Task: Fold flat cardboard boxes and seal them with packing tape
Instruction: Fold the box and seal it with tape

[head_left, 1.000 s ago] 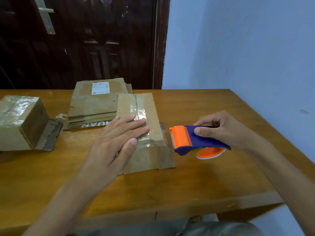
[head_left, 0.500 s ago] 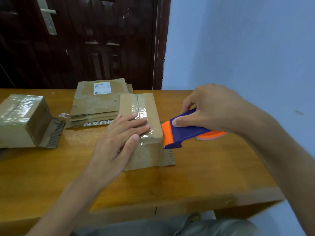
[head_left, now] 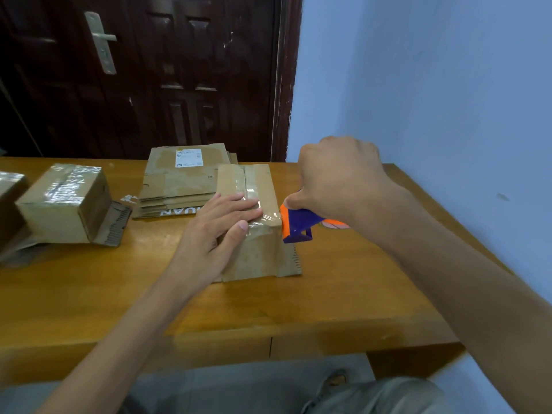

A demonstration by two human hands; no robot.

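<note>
Two hands work on one cardboard box near the middle of the wooden table, a little toward its right edge. The left hand lies flat on the box's top and near face, fingers straight and close together, the fingertips pressing on the shiny strip of clear tape that crosses the top — the thumb rests on the front face below. The right hand is curled in a fist round the handle of a tape dispenser, blue with an orange front, whose orange end touches the box's upper right edge where the tape ends. An orange-rimmed roll shows just behind the wrist. A loose flap with a toothed edge sticks out from the box's lower right side onto the table.

Toward the far edge, just behind and left of this box, lies one stack of flat cardboard boxes; the top sheet bears a white label, and how many sheets it has I cannot tell. Near the left edge stands one taped box — glossy with tape on top, a flap hanging at its right side. At the very left edge a second taped box is cut off by the frame. Behind the table are a dark wooden door and a pale blue wall.
</note>
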